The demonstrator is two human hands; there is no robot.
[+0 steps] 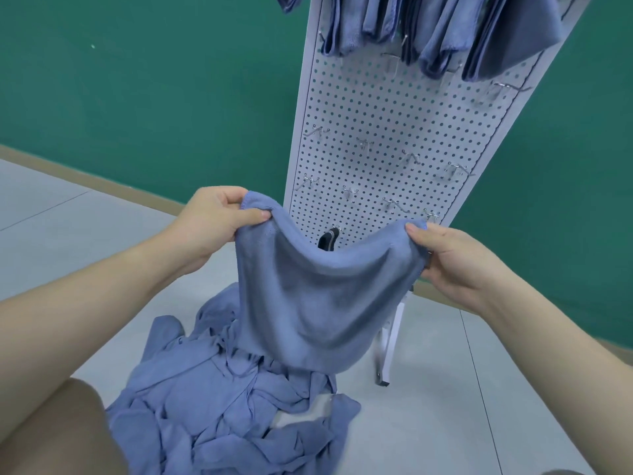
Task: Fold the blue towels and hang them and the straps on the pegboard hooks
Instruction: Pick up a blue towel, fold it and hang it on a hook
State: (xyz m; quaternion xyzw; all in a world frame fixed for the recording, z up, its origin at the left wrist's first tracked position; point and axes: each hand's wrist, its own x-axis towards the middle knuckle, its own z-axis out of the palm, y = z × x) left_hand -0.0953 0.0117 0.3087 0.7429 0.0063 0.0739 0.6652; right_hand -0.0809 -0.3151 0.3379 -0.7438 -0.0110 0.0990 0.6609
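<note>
the left hand (214,217) pinches one top corner of a blue towel (318,296), thumb over the hem, and the right hand (455,258) pinches the other corner the same way, so each grip is closed on cloth. the towel hangs in the air between them, in front of the pegboard (380,132), its upper edge sagging in a curve and its lower end touching or nearly touching the pile (226,406) of loose towels on the floor (462,406).

it looks light, thin and wholly limp: no stiffness, it will droop wherever it is not held, and it is not fragile. the nap probably gives fair friction, so a light pinch should do. the corners and hems are the places to hold; bringing them together should make a clean fold, while a hold in the middle would bunch it.

folded towels (438,39) already hang along the top row. lower hooks (363,142) stand free, and something dark, perhaps a strap (328,241), hangs low on the board.
</note>
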